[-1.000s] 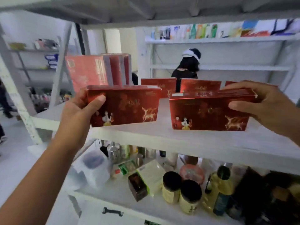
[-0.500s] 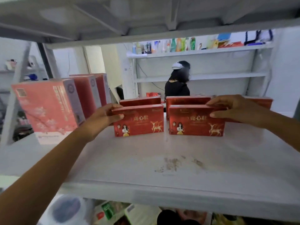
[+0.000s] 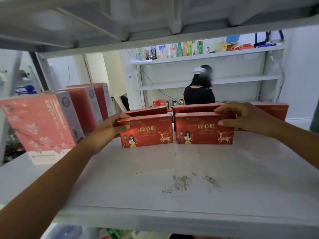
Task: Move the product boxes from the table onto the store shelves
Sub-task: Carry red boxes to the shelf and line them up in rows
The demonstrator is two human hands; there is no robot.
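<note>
Two red product boxes with a gold deer print stand upright side by side on the white shelf (image 3: pixel 155 178), deep toward its back. My left hand (image 3: pixel 110 130) grips the left red box (image 3: pixel 148 133) at its left end. My right hand (image 3: pixel 241 118) grips the right red box (image 3: pixel 203 131) at its top right corner. Behind them stand more red boxes of the same kind (image 3: pixel 195 107), up against the two front ones.
Tall pink boxes (image 3: pixel 39 125) stand in a row at the shelf's left. The upper shelf's underside (image 3: pixel 155 23) hangs low overhead. A person in black (image 3: pixel 198 95) stands beyond, facing away, before wall shelves with bottles (image 3: pixel 181 49). Dirt marks lie on the shelf's front.
Both hands carried the two red boxes from the shelf's front edge inward and set them against the back row. My view has risen and moved closer to the shelf.
</note>
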